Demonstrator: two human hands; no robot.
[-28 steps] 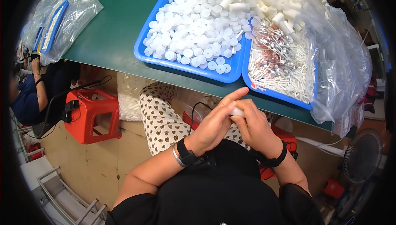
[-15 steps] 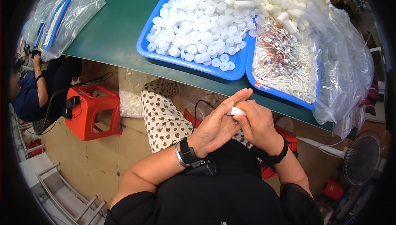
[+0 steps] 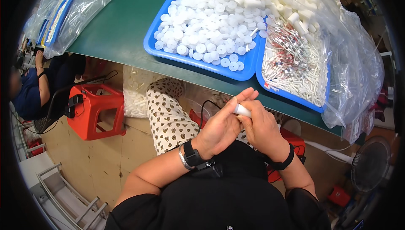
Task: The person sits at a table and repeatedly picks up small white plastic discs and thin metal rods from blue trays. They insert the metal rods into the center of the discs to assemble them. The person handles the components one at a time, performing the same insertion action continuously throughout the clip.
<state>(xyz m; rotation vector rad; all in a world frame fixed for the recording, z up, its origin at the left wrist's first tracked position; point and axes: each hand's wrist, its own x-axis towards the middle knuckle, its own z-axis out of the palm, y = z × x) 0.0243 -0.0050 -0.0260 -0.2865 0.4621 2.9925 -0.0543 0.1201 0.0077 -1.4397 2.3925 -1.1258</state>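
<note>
In front of my body, over my lap, my right hand (image 3: pixel 262 124) is closed around a short white plastic cylinder (image 3: pixel 242 111). One end of the cylinder sticks out past the thumb and fingers. My left hand (image 3: pixel 220 129) lies against it with palm turned up and fingers stretched out. Its thumb is beside the exposed end. Whether anything thin lies between the thumb and that end is too small to tell. Beyond the hands, a blue tray (image 3: pixel 239 74) is heaped with translucent white discs. A second blue tray (image 3: pixel 291 99) holds small white tubes and red-wired pieces.
Both trays stand on a green table (image 3: pixel 122 27). Thick white cylinders (image 3: pixel 253 3) and a clear plastic bag (image 3: pixel 356 69) cover their far right side. A red stool (image 3: pixel 90 122) is on the floor at left, near a seated person (image 3: pixel 31 88). A fan (image 3: pixel 371 162) is at right.
The cylinder is tilted a little differently and more of its end shows. My right fingers have shifted slightly; my left hand stays almost in place. The view has moved slightly.
</note>
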